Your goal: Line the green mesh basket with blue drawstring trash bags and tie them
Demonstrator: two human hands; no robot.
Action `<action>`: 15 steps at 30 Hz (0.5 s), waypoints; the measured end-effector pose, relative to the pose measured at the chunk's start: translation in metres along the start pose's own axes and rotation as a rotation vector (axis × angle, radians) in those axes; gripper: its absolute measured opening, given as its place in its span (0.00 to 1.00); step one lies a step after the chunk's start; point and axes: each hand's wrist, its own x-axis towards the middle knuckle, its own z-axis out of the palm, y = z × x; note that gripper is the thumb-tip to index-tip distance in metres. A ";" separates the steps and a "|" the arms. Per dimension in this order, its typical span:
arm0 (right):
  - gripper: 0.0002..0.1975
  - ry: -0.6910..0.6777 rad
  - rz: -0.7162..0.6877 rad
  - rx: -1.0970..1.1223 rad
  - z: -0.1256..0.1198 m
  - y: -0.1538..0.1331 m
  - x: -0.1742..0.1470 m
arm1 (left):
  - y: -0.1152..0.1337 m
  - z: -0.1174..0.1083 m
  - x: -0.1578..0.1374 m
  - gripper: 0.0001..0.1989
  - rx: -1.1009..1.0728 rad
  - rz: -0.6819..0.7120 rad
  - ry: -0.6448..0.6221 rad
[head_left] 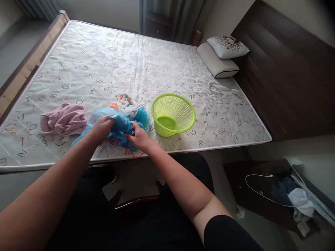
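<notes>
Between my hands is a crumpled blue plastic bag (121,124), lifted a little above the mattress edge. My left hand (102,128) is closed on its left side, thumb and fingers pinching the film. On the other side my right hand (138,136) grips the same bag with bent fingers. More blue plastic spreads beneath and beside both hands. Just behind lie white plastic bags (129,107) with some orange pieces. A folded pink cloth (64,119) rests to the left. The green plastic basket (173,115) stands upright to the right, apart from my right hand.
A lettered mattress (110,66) fills the bed. By the dark headboard (285,69) are a beige pillow (216,61) and a printed cushion (229,47). On the lower right, a dark bedside table (240,181) carries a white cable (261,195) and cloths (300,201).
</notes>
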 end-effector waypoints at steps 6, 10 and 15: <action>0.06 0.207 -0.111 -0.239 -0.023 -0.007 0.000 | -0.018 -0.026 0.003 0.20 0.275 0.048 0.035; 0.07 0.245 -0.055 -0.198 -0.034 -0.016 -0.014 | -0.027 -0.050 -0.001 0.22 0.082 -0.098 -0.071; 0.07 0.236 0.140 0.177 -0.029 -0.025 -0.035 | -0.011 -0.046 -0.024 0.35 -0.330 -0.062 -0.183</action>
